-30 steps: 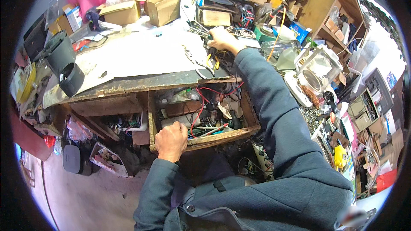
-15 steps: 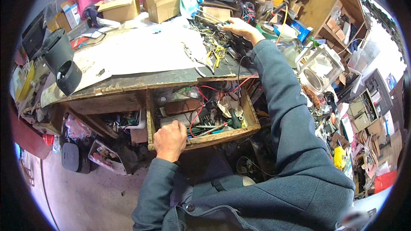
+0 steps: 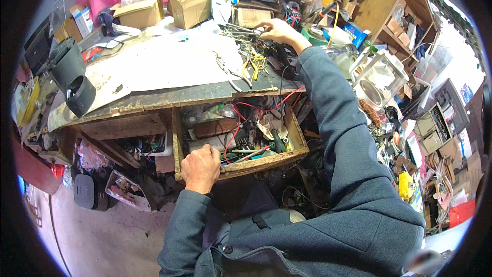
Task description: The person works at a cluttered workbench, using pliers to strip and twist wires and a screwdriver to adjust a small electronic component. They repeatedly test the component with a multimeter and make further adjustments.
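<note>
My left hand (image 3: 201, 168) is closed over the front edge of the open wooden drawer (image 3: 264, 163), near its left corner. Inside the drawer lie a red cable (image 3: 237, 131), a green-handled screwdriver (image 3: 279, 142), a brown block (image 3: 216, 127) and mixed tools. My right hand (image 3: 282, 32) reaches to the back of the bench, above a heap of hand tools. Its fingers are pinched on a long, thin metal tool (image 3: 241, 30) pointing left; its exact kind is unclear. Nearer on the bench are yellow-handled pliers (image 3: 254, 69) and grey-handled pliers (image 3: 237, 78).
A white sheet (image 3: 169, 64) covers much of the bench top (image 3: 205, 94). Open cardboard boxes (image 3: 189, 7) stand at the back, dark cylindrical containers (image 3: 81, 94) at the left. Crowded shelves and a clear-sided white-framed appliance (image 3: 379, 78) are at the right. A bin (image 3: 130, 190) sits below.
The thin metal tool at my right fingertips lies flatter, its far end lower and further left. My left hand stays on the drawer edge. The whole view has shifted slightly.
</note>
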Available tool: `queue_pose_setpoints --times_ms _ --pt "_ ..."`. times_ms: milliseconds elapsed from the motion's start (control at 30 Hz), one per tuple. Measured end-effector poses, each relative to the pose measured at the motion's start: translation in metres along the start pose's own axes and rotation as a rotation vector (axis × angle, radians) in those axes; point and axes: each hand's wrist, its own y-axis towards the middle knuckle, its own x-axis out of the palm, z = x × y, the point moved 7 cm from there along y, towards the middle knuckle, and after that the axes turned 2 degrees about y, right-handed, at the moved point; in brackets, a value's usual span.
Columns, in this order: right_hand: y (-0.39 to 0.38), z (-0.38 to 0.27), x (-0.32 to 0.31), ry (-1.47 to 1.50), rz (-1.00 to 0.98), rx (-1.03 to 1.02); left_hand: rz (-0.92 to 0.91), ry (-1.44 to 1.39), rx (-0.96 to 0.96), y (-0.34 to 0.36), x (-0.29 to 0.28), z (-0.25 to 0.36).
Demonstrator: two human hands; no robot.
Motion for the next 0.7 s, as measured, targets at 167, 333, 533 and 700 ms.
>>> queue_pose_setpoints --times_ms 167,333,533,700 --pt "-0.005 -0.020 0.019 -0.091 -0.068 -0.046 0.016 -0.010 -0.001 0.000 0.002 -0.002" --pt "0.004 -0.028 0.031 -0.217 -0.151 -0.070 0.015 0.020 0.026 0.000 0.001 0.001" --pt "0.010 -0.034 0.032 -0.587 0.046 0.057 0.034 0.029 0.031 -0.001 -0.005 0.003" --pt "0.003 -0.045 0.034 -0.571 0.122 -0.010 0.032 0.034 0.038 -0.001 -0.004 0.003"
